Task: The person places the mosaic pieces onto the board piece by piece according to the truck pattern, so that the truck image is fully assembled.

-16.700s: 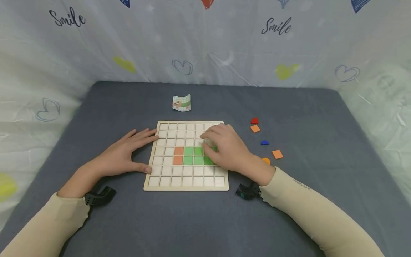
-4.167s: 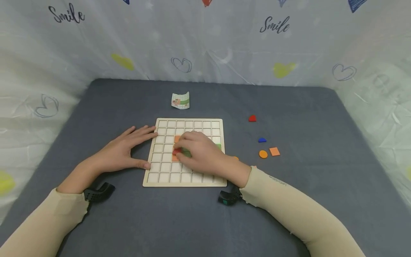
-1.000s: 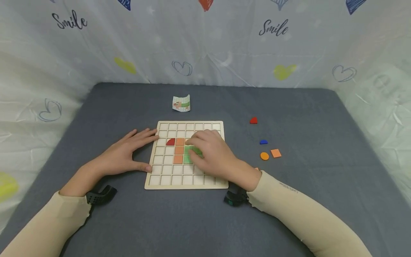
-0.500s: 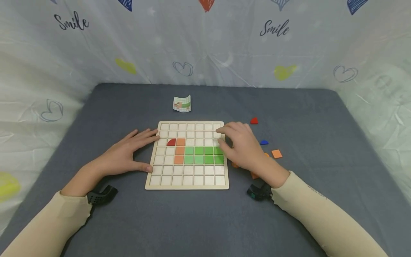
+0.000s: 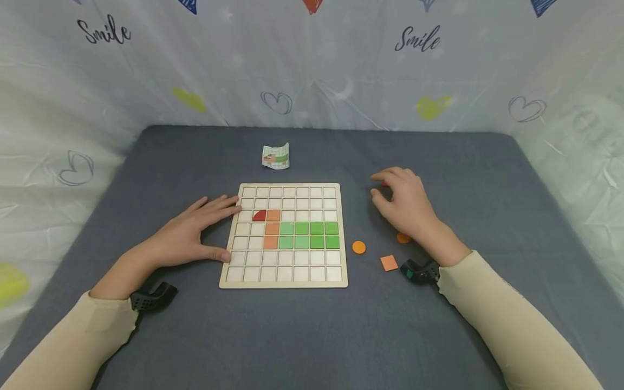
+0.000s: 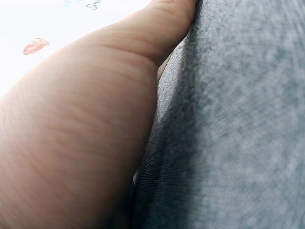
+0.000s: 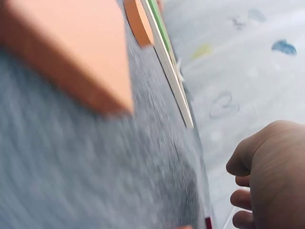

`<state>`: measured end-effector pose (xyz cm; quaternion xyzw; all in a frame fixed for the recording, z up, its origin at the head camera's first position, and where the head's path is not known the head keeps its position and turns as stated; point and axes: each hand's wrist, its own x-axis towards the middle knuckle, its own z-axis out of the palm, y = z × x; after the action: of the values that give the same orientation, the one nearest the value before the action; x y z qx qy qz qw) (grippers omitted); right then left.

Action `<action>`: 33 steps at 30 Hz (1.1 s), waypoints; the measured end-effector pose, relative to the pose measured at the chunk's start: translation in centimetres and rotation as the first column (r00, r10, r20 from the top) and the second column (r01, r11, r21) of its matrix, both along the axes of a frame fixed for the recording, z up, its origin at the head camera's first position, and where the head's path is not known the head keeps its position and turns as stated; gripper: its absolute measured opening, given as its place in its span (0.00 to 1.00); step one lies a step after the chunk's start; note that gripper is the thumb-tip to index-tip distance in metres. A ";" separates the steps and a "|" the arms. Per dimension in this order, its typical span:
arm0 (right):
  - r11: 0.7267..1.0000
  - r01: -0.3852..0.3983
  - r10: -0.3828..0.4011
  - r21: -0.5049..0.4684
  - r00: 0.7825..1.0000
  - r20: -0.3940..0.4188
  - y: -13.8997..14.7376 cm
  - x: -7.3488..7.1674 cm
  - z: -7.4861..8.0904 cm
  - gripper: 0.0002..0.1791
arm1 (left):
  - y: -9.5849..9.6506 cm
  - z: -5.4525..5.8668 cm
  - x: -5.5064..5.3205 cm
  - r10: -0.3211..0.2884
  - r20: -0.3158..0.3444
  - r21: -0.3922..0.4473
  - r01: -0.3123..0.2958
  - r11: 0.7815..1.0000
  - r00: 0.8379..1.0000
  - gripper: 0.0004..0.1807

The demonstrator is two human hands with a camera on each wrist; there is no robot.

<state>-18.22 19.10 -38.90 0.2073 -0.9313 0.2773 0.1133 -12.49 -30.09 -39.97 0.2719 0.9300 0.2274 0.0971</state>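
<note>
In the head view my left hand lies flat at the left edge of a pale wooden grid board, fingers spread, fingertips and thumb at the rim. On the board sit a red quarter-circle tile, several orange square tiles and two rows of green squares. My right hand hovers right of the board, thumb and fingers apart, over another red tile. That tile mostly hides beneath the fingers in the head view. The left wrist view shows mainly the left hand's heel and thumb.
Right of the board lie an orange disc, a second orange disc partly behind the right wrist, and a loose orange square. A small picture card stands behind the board. Grey cloth covers the table.
The red quarter-circle and the top orange square have joined the board since the earliest frame. My right hand has moved off the board to the right, over the other red tile. My left hand stays.
</note>
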 end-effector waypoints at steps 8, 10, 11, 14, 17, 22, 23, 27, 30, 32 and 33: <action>0.999 0.037 -0.038 0.029 0.999 0.037 1.4 -1.4 -1.1 0.19 | 0.1 0.0 0.1 0.006 0.004 -0.002 -0.006 1.000 1.000 0.61; 0.998 0.052 -0.053 0.026 0.998 0.030 1.6 -1.7 -1.2 0.18 | 0.1 0.0 0.1 0.007 0.003 -0.001 -0.007 1.000 1.000 0.61; 0.998 0.059 -0.060 0.026 0.998 0.026 1.7 -1.8 -1.2 0.18 | 0.1 0.0 0.1 0.007 0.001 -0.001 -0.007 1.000 1.000 0.61; 0.996 0.076 -0.077 0.038 0.997 0.029 2.1 -2.1 -1.1 0.18 | 0.1 0.0 0.1 0.006 0.000 -0.002 -0.006 1.000 1.000 0.61; 0.995 0.079 -0.082 0.054 0.996 0.046 2.3 -2.2 -1.0 0.17 | 0.1 0.0 0.0 0.005 0.002 -0.004 -0.005 1.000 1.000 0.61; 0.996 0.072 -0.075 0.056 0.996 0.058 2.4 -2.3 -1.0 0.16 | 0.2 0.2 0.0 0.010 0.009 -0.004 -0.010 1.000 1.000 0.61; 0.996 0.073 -0.076 0.056 0.996 0.056 2.4 -2.3 -1.1 0.16 | 0.2 0.2 0.0 0.010 0.008 -0.005 -0.010 1.000 1.000 0.61; 0.996 0.073 -0.076 0.054 0.995 0.057 2.4 -2.3 -1.2 0.16 | 0.2 0.1 0.0 0.010 0.004 -0.008 -0.010 1.000 1.000 0.62; 0.995 0.072 -0.075 0.065 0.996 0.053 2.3 -2.3 -1.2 0.16 | 0.1 0.0 0.0 0.012 0.005 -0.011 -0.012 1.000 1.000 0.61; 0.995 0.069 -0.073 0.074 0.996 0.045 2.3 -2.3 -1.3 0.16 | 0.1 0.0 0.0 0.014 0.008 -0.011 -0.014 1.000 1.000 0.61; 0.994 0.068 -0.071 0.080 0.997 0.041 2.3 -2.2 -1.3 0.16 | 0.1 0.0 0.0 0.015 0.010 -0.011 -0.015 1.000 1.000 0.61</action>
<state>-20.47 21.37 -40.16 0.1727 -0.9504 0.2410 0.0942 -12.48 -29.97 -39.98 0.2630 0.9328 0.2243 0.1018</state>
